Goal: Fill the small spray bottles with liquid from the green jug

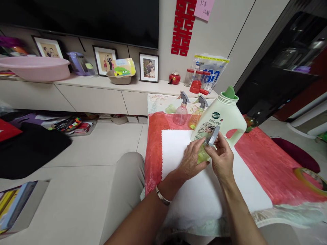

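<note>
Spray bottle (202,155) between two hands over white cloth (178,146) on the counter (268,160): left hand (191,160) half curled around its body, right hand (222,157) pinching its grey head, beside a large jug (224,114).

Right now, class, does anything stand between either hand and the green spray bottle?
Nothing visible does: the left hand holds the bottle and the right hand grips its nozzle. The jug stands beyond, not between.

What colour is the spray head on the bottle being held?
Grey spray head, clearest in the head view.
</note>
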{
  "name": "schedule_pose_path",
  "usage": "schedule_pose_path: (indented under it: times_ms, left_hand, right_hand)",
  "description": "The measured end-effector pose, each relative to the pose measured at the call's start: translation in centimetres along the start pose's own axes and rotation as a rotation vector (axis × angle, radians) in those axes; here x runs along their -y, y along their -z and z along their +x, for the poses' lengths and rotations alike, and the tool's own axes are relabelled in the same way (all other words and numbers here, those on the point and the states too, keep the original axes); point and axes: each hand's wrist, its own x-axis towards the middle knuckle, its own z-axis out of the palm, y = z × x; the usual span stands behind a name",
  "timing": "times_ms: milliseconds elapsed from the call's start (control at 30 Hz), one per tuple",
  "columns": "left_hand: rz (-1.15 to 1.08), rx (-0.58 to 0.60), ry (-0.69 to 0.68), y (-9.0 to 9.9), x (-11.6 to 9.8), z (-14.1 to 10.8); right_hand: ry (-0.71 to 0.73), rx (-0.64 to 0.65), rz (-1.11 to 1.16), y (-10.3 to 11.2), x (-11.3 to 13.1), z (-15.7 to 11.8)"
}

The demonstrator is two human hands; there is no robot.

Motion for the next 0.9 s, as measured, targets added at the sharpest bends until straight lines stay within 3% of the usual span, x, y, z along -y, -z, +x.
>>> schedule_pose_path:
  times_ms: [167,533,900]
  left_hand:
    - [0.002,-0.009,-0.033,0.2,-0.3,0.1]
    - [-0.002,-0.031,-0.024,-0.3,0.4,-0.1]
    - [-0.02,-0.053,-0.054,-0.3,0.2,0.0]
  right_hand:
    - [-0.064,0.038,0.108,0.1,-0.5,-0.6]
    - [-0.067,-0.063,0.109,0.0,-0.6,-0.6]
    - [0.191,-0.281,-0.481,-1.0,-0.7,-2.6]
